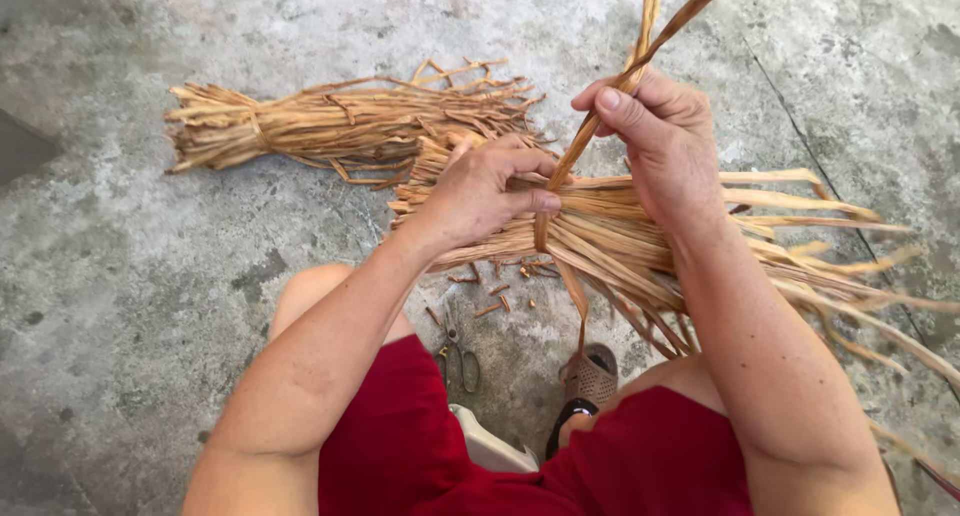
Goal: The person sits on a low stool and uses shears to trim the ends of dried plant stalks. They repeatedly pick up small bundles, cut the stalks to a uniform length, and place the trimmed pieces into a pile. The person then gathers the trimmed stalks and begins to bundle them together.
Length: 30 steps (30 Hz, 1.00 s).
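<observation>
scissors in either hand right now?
No: the small metal scissors lie on the grey concrete floor, while the left hand grips the dried straw bundle and the right hand pulls a strand.

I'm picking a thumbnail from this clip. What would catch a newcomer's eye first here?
First, the two hands at centre: the left hand grips a bundle of dried straw-coloured leaves, while the right hand pulls a long strip up from it. Next, a tied bundle lies on the concrete floor at upper left. Small scissors rest on the floor near the person's red clothing.
</observation>
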Tool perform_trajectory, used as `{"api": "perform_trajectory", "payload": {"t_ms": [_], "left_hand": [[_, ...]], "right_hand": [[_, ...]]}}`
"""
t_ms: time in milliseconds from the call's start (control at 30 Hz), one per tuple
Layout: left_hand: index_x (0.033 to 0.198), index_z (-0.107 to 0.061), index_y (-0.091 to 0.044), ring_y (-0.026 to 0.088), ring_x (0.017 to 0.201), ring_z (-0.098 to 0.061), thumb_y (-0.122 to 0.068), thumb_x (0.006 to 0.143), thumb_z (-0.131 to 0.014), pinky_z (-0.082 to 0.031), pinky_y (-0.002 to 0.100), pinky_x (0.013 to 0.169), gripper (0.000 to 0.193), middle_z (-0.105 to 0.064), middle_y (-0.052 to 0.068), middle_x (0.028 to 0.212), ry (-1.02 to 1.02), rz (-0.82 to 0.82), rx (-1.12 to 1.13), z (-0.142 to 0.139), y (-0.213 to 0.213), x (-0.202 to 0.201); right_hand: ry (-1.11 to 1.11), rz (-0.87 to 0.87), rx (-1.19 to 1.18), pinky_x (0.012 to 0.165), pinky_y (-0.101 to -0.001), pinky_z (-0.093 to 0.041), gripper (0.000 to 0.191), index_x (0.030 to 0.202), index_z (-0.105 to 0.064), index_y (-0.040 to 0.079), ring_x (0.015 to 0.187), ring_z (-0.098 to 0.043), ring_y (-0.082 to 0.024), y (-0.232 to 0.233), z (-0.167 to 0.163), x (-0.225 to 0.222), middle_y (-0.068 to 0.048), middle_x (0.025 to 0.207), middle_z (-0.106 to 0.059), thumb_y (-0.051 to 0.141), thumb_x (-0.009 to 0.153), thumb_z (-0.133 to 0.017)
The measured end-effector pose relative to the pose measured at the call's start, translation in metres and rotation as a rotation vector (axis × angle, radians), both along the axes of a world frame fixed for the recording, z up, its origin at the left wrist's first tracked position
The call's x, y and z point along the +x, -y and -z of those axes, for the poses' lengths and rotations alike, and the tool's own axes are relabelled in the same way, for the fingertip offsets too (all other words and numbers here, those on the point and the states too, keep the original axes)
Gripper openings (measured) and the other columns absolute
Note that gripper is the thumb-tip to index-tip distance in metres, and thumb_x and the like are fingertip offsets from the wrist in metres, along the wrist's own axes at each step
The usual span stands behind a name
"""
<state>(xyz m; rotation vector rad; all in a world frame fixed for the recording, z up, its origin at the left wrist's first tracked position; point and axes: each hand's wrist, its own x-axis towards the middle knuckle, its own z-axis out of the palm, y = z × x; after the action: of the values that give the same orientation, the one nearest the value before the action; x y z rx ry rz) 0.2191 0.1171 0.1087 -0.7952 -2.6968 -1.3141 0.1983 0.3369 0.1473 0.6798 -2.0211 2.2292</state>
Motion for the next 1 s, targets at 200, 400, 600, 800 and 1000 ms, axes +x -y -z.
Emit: {"api": "perform_trajectory", "payload": {"t_ms": [200,400,600,800,1000], "left_hand": [[0.081,-0.07,-0.01,0.015,0.075,-0.066,-0.025,0.077,-0.087,-0.051,0.032,0.068,0.023,-0.066,0.0,0.081,0.124,-0.006,0.194,0.015,-0.023,-0.031],[0.08,-0.068,-0.011,0.015,0.073,-0.066,-0.033,0.079,-0.084,-0.052,0.039,0.075,0.028,-0.064,-0.002,0.076,0.145,-0.163,0.1,0.036,-0.03,-0.047],[0.081,-0.071,-0.013,0.019,0.084,-0.067,-0.036,0.082,-0.082,-0.026,0.061,0.111,0.025,-0.066,-0.003,0.083,0.051,-0.219,-0.039,0.048,-0.02,-0.06],[0.082,-0.074,-0.016,0.02,0.094,-0.066,-0.036,0.08,-0.081,-0.026,0.062,0.114,0.021,-0.068,-0.004,0.087,-0.077,-0.187,-0.167,0.054,-0.017,-0.053],[0.083,-0.074,-0.018,0.02,0.093,-0.066,-0.037,0.083,-0.08,-0.024,0.063,0.115,0.02,-0.065,-0.003,0.083,-0.053,-0.216,-0.262,0.056,-0.007,-0.057]], "right_hand": [[0.076,-0.01,-0.143,0.084,-0.0239,-0.048,0.013,0.109,-0.077,0.001,0.087,-0.059,-0.007,-0.011,0.025,-0.036,-0.003,0.099,-0.073,0.012,0.103,-0.073],[0.178,0.12,0.269,0.074,-0.0241,-0.054,0.021,0.109,-0.079,0.004,0.077,-0.064,-0.007,-0.022,0.025,-0.059,-0.004,0.087,-0.073,0.02,0.104,-0.067],[-0.292,0.273,0.924,0.095,-0.0369,-0.055,0.024,0.119,-0.073,0.012,0.105,-0.07,-0.014,-0.007,0.018,-0.03,-0.002,0.108,-0.075,0.013,0.095,-0.07],[-0.857,0.31,1.32,0.113,-0.0581,-0.032,0.063,0.136,-0.055,0.016,0.128,-0.057,-0.027,0.014,0.03,-0.034,-0.004,0.119,-0.07,0.007,0.077,-0.074],[-0.454,0.124,1.071,0.081,-0.0404,-0.055,0.028,0.119,-0.058,0.008,0.094,-0.071,-0.028,-0.01,0.034,-0.039,-0.007,0.102,-0.068,0.015,0.097,-0.074]]}}
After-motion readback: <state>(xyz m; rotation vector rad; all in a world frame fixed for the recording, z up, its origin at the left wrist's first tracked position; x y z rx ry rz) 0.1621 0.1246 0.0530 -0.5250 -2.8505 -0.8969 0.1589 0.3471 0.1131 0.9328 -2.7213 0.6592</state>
